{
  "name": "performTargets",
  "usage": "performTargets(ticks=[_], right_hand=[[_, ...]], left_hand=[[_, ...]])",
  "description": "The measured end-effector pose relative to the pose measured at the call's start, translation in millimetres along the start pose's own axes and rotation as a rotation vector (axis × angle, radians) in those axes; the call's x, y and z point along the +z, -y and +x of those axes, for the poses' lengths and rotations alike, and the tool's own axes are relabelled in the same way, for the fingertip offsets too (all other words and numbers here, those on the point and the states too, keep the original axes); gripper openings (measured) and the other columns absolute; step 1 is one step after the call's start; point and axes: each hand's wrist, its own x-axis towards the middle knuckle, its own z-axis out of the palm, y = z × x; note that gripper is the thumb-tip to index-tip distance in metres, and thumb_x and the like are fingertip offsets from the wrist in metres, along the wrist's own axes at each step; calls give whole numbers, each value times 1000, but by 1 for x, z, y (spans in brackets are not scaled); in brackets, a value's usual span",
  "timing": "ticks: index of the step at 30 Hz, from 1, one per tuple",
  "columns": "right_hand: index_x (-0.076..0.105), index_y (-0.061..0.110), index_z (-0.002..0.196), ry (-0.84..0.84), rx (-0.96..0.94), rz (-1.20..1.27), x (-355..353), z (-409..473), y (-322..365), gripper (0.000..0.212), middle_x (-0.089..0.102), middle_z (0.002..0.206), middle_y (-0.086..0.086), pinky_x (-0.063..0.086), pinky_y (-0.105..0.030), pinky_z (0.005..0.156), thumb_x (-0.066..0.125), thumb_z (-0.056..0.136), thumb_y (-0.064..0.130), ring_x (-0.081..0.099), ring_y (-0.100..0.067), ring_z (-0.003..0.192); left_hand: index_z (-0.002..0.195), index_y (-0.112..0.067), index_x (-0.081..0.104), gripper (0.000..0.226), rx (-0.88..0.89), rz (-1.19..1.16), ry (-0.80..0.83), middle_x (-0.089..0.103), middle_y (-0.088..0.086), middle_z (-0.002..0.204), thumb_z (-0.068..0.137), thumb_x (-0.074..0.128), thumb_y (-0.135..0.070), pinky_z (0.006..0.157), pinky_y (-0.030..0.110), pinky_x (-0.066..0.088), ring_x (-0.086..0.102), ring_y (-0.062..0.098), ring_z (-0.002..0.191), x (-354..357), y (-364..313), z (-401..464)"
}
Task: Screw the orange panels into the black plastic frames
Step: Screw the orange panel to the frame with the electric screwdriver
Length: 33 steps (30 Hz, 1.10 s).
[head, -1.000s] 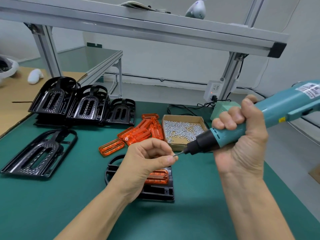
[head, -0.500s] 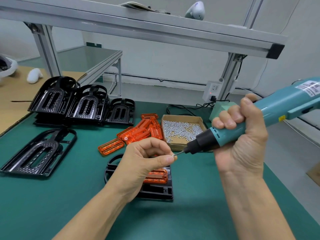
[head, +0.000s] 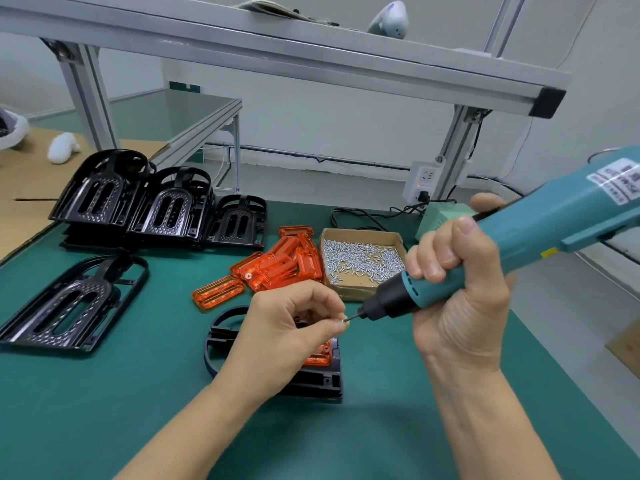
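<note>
My right hand [head: 457, 289] grips a teal electric screwdriver [head: 519, 244], its bit pointing left. My left hand [head: 287, 337] pinches a small screw [head: 344, 319] at the bit's tip, held above the mat. Under my left hand lies a black plastic frame [head: 322, 382] with an orange panel [head: 320, 356] set in it, both mostly hidden. A pile of loose orange panels [head: 277, 268] lies behind it, beside a cardboard box of screws [head: 360, 261].
Several black frames [head: 156, 206] stand stacked at the back left, and one more [head: 69, 306] lies flat at the left. A power strip [head: 424, 183], a green box [head: 440, 220] and cables sit behind the screw box. An aluminium rack beam [head: 311, 60] crosses overhead.
Both hands hold almost the same pose, with the screw kept at the bit's tip. The view has shifted very slightly.
</note>
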Motion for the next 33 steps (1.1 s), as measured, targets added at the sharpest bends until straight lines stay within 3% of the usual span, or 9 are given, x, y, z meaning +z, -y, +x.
performTargets(ticks=[8,12,16,18,20,24,33], right_hand=[[50,18,96,-116,45,-3,-6,1,-12,16,39,52,8,38,-19,47,49,85,7,38,-7,42],[51,19,94,-128,62,8,-9,6,-15,15,39,53,8,38,-20,47,51,85,8,39,-7,42],[53,20,93,-70,98,-59,-14,9,-21,17,40,52,7,39,-20,48,52,85,5,39,-9,42],[53,20,93,-39,136,-114,-15,8,-27,17,40,51,6,39,-21,48,53,84,5,39,-10,42],[53,19,94,-15,169,-163,-17,6,-34,18,41,51,5,39,-22,47,55,83,5,40,-11,42],[53,17,96,37,191,-242,-20,1,-44,19,43,51,5,40,-23,47,57,83,4,41,-12,41],[53,19,97,112,200,-333,-21,-1,-57,20,46,49,5,41,-26,49,59,84,5,42,-15,41]], left_hand=[[85,-20,66,22,-13,81,49,71,-6,79,78,72,0,73,15,48,62,6,73,-4,9,1],[112,-36,59,47,-71,188,93,68,-22,104,75,78,-14,89,9,38,57,-3,103,-15,14,4],[115,-40,58,45,-85,478,134,53,-32,113,73,74,-42,102,7,24,35,-19,116,-27,22,-2],[114,-38,61,56,-49,665,296,49,-35,114,65,59,-66,110,17,9,23,-21,121,-26,26,-8],[120,-41,58,69,-38,818,455,44,-34,126,61,55,-78,113,26,-9,14,-11,133,-22,33,-13],[124,-49,52,64,25,982,529,34,-29,141,66,54,-77,110,36,-24,4,-1,140,-19,41,-16],[124,-50,53,55,73,984,511,37,-26,142,73,54,-69,101,29,-32,7,2,140,-19,46,-15]])
